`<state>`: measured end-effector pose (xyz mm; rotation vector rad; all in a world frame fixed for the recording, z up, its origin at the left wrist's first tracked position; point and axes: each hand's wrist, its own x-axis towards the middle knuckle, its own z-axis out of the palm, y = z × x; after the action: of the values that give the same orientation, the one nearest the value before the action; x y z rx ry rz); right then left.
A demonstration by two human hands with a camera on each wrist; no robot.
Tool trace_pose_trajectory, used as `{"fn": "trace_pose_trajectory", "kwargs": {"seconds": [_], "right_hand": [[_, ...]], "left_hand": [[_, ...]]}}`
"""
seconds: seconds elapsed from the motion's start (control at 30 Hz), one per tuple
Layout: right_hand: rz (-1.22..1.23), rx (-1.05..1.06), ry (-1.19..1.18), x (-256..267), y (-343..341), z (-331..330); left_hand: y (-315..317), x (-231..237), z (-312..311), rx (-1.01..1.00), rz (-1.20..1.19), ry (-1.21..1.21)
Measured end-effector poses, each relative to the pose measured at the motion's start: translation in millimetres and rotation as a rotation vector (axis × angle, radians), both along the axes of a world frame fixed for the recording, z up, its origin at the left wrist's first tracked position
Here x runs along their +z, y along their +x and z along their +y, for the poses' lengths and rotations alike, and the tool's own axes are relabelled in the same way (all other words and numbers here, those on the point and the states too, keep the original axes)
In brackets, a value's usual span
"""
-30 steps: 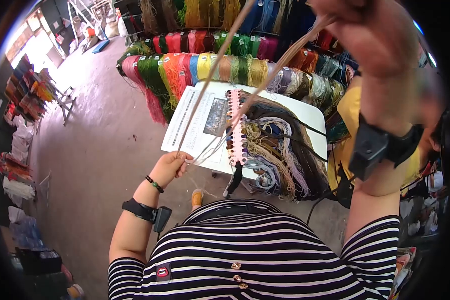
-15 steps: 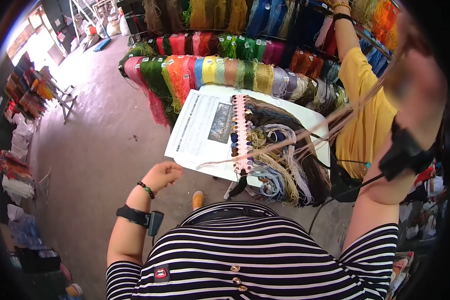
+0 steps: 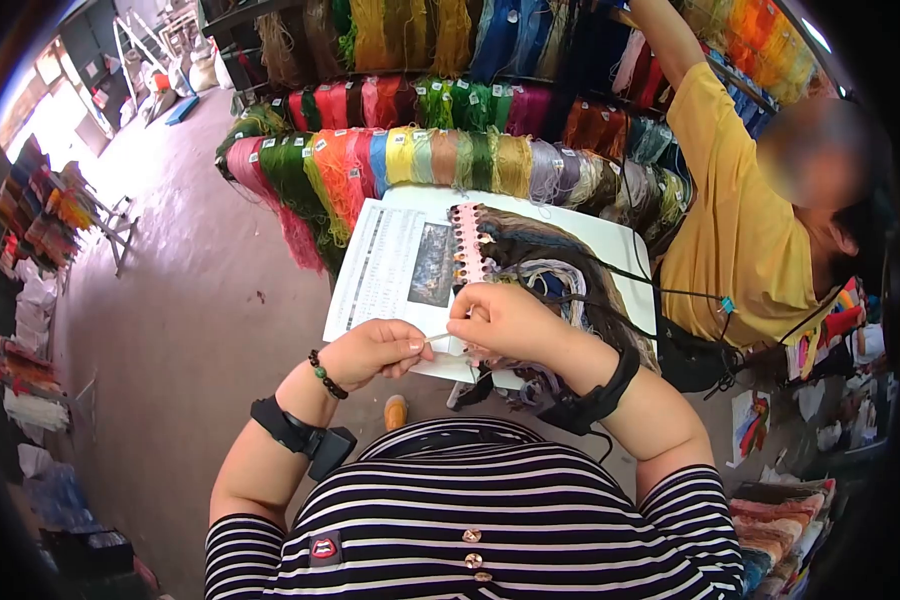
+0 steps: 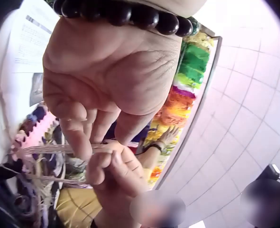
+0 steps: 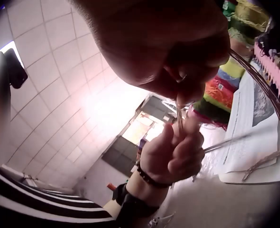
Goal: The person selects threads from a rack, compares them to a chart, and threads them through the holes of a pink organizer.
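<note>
Close together over the front edge of the white table, both hands hold a thin bundle of pale brownish thread [image 5: 179, 116]. My left hand [image 3: 378, 352] pinches it between thumb and fingers. Just to its right, my right hand [image 3: 510, 318] pinches the same bundle, a short taut length running between the two. More strands [image 5: 256, 78] trail from the right hand toward the table in the right wrist view. Beneath the right forearm lies a pink holed card [image 3: 469, 245] with dark and multicoloured thread hanks [image 3: 545, 235] looped through it, its lower part hidden by the hand.
A printed sheet [image 3: 370, 265] with a picture lies left of the card on the white table [image 3: 622, 238]. Behind stand racks of coloured thread hanks [image 3: 410, 160]. At the right, a person in a yellow shirt [image 3: 740, 240] reaches toward the racks. A black cable [image 3: 690, 290] crosses there.
My right hand has come down from the upper right to beside the left hand. The left hand, loose and away from the strands half a second ago, now pinches the thread.
</note>
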<state>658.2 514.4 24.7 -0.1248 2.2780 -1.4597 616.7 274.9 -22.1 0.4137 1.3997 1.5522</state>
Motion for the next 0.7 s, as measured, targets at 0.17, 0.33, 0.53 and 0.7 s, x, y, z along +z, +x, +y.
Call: {"fn": "trace_pose_trajectory", "kwargs": {"seconds": [0.17, 0.33, 0.53, 0.7], "right_hand": [[0.261, 0.053, 0.002, -16.5, 3.5, -8.4], [0.251, 0.050, -0.190, -24.2, -9.8, -0.2], [0.038, -0.091, -1.227, 12.6, -2.0, 44.8], [0.692, -0.938, -0.785, 102.3, 74.3, 144.4]], "left_hand": [[-9.2, -5.1, 1.6, 0.116, -0.103, 0.074], [-21.0, -5.0, 10.7, 0.084, -0.030, 0.087], [-37.0, -23.5, 29.3, -0.012, -0.014, 0.086], [-40.5, -47.8, 25.5, 0.020, 0.028, -0.155]]}}
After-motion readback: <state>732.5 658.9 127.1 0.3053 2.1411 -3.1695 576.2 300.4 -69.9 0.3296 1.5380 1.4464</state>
